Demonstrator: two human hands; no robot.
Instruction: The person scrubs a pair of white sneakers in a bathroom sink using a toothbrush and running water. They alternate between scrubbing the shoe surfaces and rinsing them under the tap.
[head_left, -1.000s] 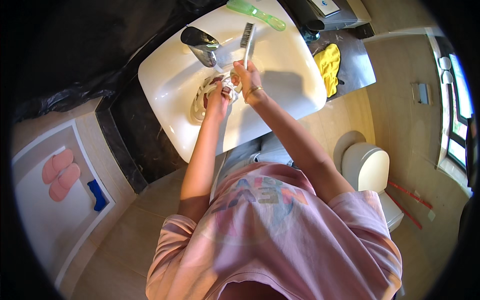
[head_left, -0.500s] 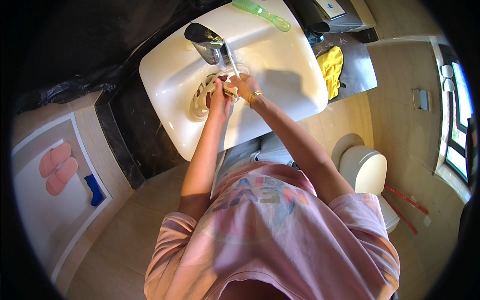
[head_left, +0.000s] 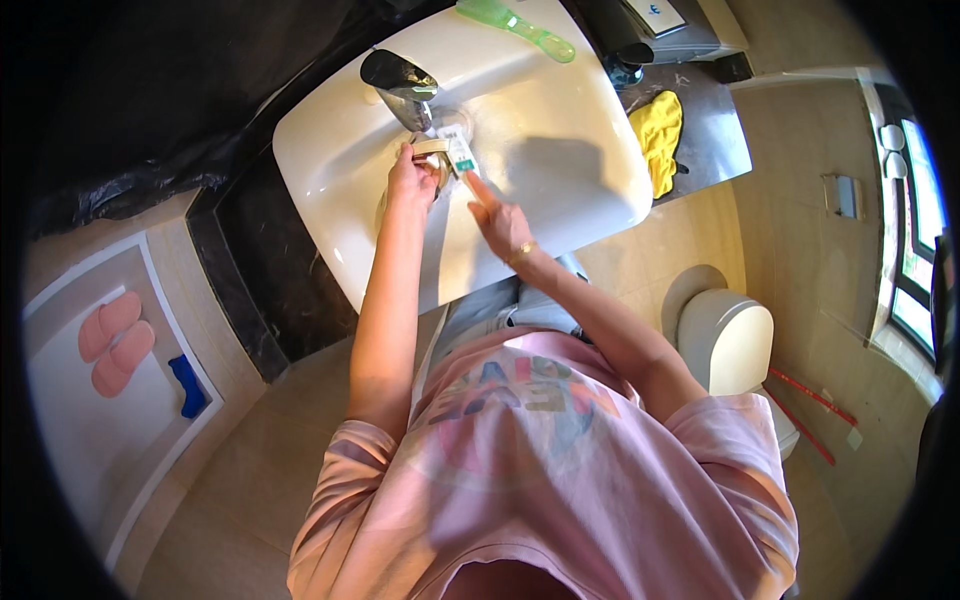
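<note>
Below the chrome faucet [head_left: 400, 85], my left hand [head_left: 408, 182] is closed on a cream, strappy item [head_left: 430, 148] with a dark inside. It looks like a sandal, but its far side and lower part are hard to make out. My right hand [head_left: 503, 222] pinches the near end of a flat white strip [head_left: 456, 150] with a green patch, perhaps a brush handle. The strip's far end lies against or just beside the cream item, over the white washbasin [head_left: 560, 110].
A green translucent brush [head_left: 520, 30] lies on the basin's back rim. A yellow cloth [head_left: 657, 140] rests on the dark counter [head_left: 715, 135] to the right. A white toilet [head_left: 735, 340] stands at right. Pink slippers [head_left: 117, 345] and a blue object [head_left: 187, 385] are at left.
My right hand has drawn back toward me, and the white strip has turned from edge-on to show its flat face. My left hand has shifted slightly left with the cream item.
</note>
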